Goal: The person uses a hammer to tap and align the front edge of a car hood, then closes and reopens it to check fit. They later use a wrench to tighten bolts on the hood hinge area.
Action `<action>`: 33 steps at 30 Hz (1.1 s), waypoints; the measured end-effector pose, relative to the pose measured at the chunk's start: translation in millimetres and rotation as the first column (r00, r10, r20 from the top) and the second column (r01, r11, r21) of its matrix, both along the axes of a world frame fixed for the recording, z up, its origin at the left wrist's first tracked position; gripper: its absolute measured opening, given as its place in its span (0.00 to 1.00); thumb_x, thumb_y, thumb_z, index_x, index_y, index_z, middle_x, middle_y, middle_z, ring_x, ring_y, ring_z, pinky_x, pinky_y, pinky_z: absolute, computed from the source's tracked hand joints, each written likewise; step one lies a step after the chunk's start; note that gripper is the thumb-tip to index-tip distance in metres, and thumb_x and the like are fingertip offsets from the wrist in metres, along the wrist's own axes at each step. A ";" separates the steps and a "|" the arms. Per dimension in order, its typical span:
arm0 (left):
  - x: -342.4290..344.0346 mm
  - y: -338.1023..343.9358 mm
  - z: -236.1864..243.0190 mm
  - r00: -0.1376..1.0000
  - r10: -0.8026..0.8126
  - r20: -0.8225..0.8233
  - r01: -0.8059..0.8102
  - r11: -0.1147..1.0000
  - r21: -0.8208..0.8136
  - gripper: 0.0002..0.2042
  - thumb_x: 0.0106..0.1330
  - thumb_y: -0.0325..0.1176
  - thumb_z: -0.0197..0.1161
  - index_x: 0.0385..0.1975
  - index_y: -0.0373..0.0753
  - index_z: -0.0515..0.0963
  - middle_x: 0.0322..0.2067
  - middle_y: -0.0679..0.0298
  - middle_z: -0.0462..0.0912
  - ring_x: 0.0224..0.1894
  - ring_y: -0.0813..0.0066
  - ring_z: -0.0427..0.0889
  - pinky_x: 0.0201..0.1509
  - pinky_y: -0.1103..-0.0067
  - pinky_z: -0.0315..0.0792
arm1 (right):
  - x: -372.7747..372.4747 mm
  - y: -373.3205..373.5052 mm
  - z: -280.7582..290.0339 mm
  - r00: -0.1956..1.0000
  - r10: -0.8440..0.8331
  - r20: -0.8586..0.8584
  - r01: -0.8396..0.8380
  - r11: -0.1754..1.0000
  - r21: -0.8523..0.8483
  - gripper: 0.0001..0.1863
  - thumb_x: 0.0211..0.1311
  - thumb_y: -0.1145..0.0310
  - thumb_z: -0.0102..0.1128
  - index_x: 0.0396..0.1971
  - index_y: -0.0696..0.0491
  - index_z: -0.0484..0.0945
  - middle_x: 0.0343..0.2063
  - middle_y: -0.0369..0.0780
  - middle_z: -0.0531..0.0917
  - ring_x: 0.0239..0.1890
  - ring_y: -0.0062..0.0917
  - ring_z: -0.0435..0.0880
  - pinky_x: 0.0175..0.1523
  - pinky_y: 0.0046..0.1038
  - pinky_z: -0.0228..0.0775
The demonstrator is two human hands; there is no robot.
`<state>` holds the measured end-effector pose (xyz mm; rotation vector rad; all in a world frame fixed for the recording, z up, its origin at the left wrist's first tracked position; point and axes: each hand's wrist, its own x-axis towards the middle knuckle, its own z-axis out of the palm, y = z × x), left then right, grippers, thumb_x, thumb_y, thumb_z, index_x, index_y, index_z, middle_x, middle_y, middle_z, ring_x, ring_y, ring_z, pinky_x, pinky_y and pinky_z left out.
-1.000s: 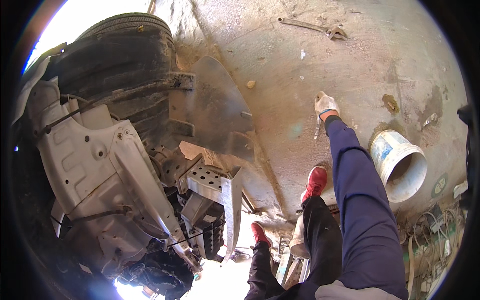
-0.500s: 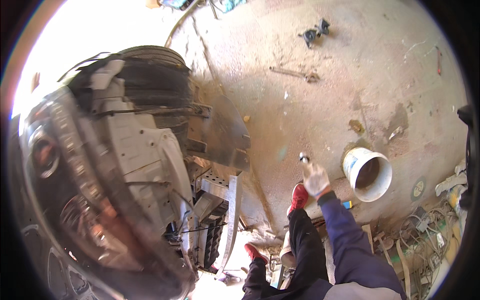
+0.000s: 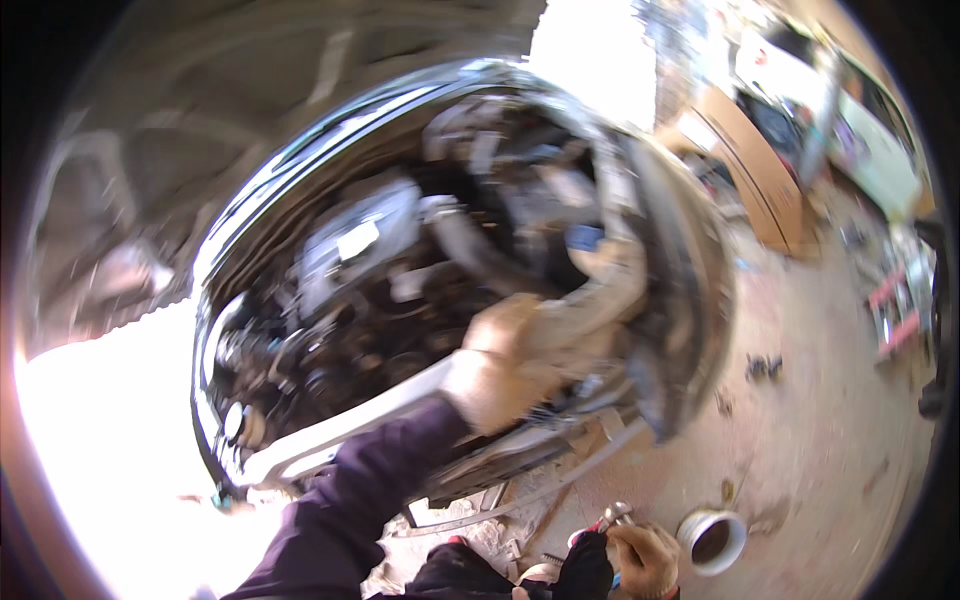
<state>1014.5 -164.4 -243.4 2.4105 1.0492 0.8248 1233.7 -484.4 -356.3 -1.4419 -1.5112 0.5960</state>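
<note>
The open engine bay (image 3: pixel 380 290) of a car fills the middle of the head view. My left hand (image 3: pixel 497 372), in what looks like a pale glove, rests at the light-coloured front crossmember (image 3: pixel 370 425) of the bay. Motion smears its fingers, so whether they grip the bar is unclear. Low in the view, my right hand (image 3: pixel 648 556) is closed around a metal tool with a shiny rounded head (image 3: pixel 617 514); its handle is hidden in the fist. A dark engine cover (image 3: pixel 365 235) and a thick hose (image 3: pixel 470 240) lie beyond my left hand.
The raised hood (image 3: pixel 200 130) hangs over the far left. A white bucket (image 3: pixel 738 540) stands on the floor beside my right hand. Small dark parts (image 3: pixel 764 367) lie farther off. A large cardboard box (image 3: pixel 745 165) and a red-and-grey item (image 3: pixel 895 310) are at the right.
The view has swung from the headlight, wheel area and floor to the engine bay. My left hand has come into view at the crossmember. My right hand still holds the metal tool.
</note>
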 end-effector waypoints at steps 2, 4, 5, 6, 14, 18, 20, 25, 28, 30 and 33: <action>-36.4 -40.5 5.9 0.955 -0.249 0.162 0.265 0.960 -0.086 0.44 0.64 0.38 0.82 0.80 0.32 0.68 0.73 0.41 0.76 0.76 0.42 0.75 0.81 0.58 0.71 | -53.5 0.0 58.4 0.990 0.007 -0.139 -0.017 0.997 -0.070 0.13 0.69 0.84 0.70 0.52 0.61 0.89 0.50 0.51 0.92 0.53 0.45 0.93 0.59 0.39 0.85; -100.7 -103.0 12.4 0.842 -0.394 0.369 0.519 0.779 -0.352 0.45 0.72 0.47 0.78 0.83 0.33 0.65 0.72 0.41 0.77 0.75 0.42 0.77 0.80 0.58 0.71 | -114.7 -0.8 104.4 1.000 0.001 -0.010 0.000 0.998 0.064 0.09 0.67 0.89 0.71 0.44 0.62 0.88 0.38 0.47 0.91 0.41 0.42 0.93 0.49 0.39 0.85; -126.6 -130.9 17.3 0.806 -0.393 0.443 0.585 0.643 -0.495 0.45 0.76 0.53 0.74 0.85 0.34 0.63 0.71 0.40 0.77 0.74 0.42 0.78 0.79 0.58 0.71 | -136.6 3.6 122.3 0.998 0.059 0.018 -0.061 0.980 0.188 0.09 0.67 0.89 0.71 0.42 0.62 0.89 0.37 0.49 0.91 0.41 0.44 0.93 0.49 0.39 0.85; -159.2 -149.4 21.9 0.749 -0.415 0.517 0.651 0.608 -0.455 0.48 0.77 0.59 0.70 0.86 0.33 0.60 0.71 0.41 0.78 0.74 0.45 0.79 0.78 0.59 0.73 | -166.9 5.0 136.8 0.997 0.074 0.002 -0.073 0.985 0.158 0.07 0.68 0.88 0.71 0.41 0.61 0.88 0.38 0.49 0.92 0.41 0.43 0.93 0.50 0.39 0.86; -378.3 -174.6 77.8 0.938 0.089 0.335 0.195 0.664 -0.722 0.32 0.88 0.49 0.60 0.82 0.36 0.68 0.55 0.55 0.92 0.57 0.68 0.91 0.65 0.71 0.82 | -368.5 55.5 167.9 0.843 0.081 -0.532 -0.231 0.947 -0.221 0.15 0.83 0.78 0.61 0.63 0.59 0.86 0.55 0.46 0.92 0.59 0.34 0.88 0.68 0.36 0.78; -466.8 -191.4 75.9 0.691 0.695 0.199 -0.243 0.483 -0.842 0.24 0.85 0.44 0.66 0.71 0.37 0.79 0.43 0.63 0.90 0.44 0.80 0.87 0.51 0.75 0.84 | -412.2 103.2 165.2 0.735 0.274 -0.620 -0.406 0.911 -0.078 0.24 0.81 0.83 0.55 0.73 0.59 0.80 0.47 0.43 0.93 0.44 0.24 0.90 0.52 0.30 0.84; -531.2 -202.1 73.0 0.481 0.864 0.145 -0.471 0.394 -0.789 0.17 0.86 0.41 0.64 0.65 0.38 0.81 0.39 0.69 0.85 0.38 0.86 0.81 0.42 0.82 0.77 | -431.9 132.9 161.3 0.754 0.365 -0.546 -0.476 0.876 -0.072 0.22 0.84 0.81 0.56 0.72 0.56 0.80 0.43 0.42 0.92 0.42 0.22 0.88 0.52 0.28 0.83; -729.8 -192.7 73.8 0.357 0.917 0.181 -0.675 0.387 -0.628 0.22 0.85 0.36 0.65 0.73 0.33 0.76 0.47 0.65 0.89 0.49 0.79 0.85 0.57 0.76 0.82 | -512.0 185.4 151.6 0.869 0.472 -0.148 -0.476 0.879 0.007 0.21 0.76 0.81 0.67 0.66 0.56 0.83 0.43 0.42 0.91 0.45 0.30 0.90 0.54 0.33 0.85; -851.1 -149.9 78.3 0.490 0.862 0.128 -0.748 0.491 -0.447 0.23 0.84 0.35 0.64 0.72 0.32 0.75 0.52 0.63 0.89 0.44 0.81 0.82 0.52 0.79 0.79 | -567.2 204.0 136.5 0.896 0.389 0.215 -0.416 0.904 0.097 0.22 0.73 0.80 0.68 0.65 0.56 0.84 0.48 0.44 0.91 0.51 0.36 0.91 0.60 0.38 0.84; -923.5 -97.9 74.5 0.532 0.836 0.132 -0.736 0.534 -0.416 0.24 0.83 0.34 0.63 0.73 0.32 0.74 0.52 0.65 0.87 0.35 0.82 0.76 0.41 0.81 0.76 | -603.7 211.0 119.9 0.930 0.240 0.278 -0.284 0.950 0.131 0.22 0.69 0.77 0.72 0.62 0.55 0.85 0.49 0.46 0.90 0.54 0.43 0.88 0.62 0.43 0.83; -1018.5 6.7 63.4 0.669 0.728 0.152 -0.668 0.678 -0.307 0.27 0.81 0.33 0.63 0.77 0.32 0.69 0.52 0.63 0.87 0.35 0.80 0.76 0.39 0.78 0.75 | -643.2 214.9 96.8 0.868 -0.065 0.492 -0.022 0.985 0.171 0.19 0.72 0.72 0.72 0.61 0.53 0.87 0.48 0.46 0.89 0.53 0.44 0.88 0.61 0.44 0.82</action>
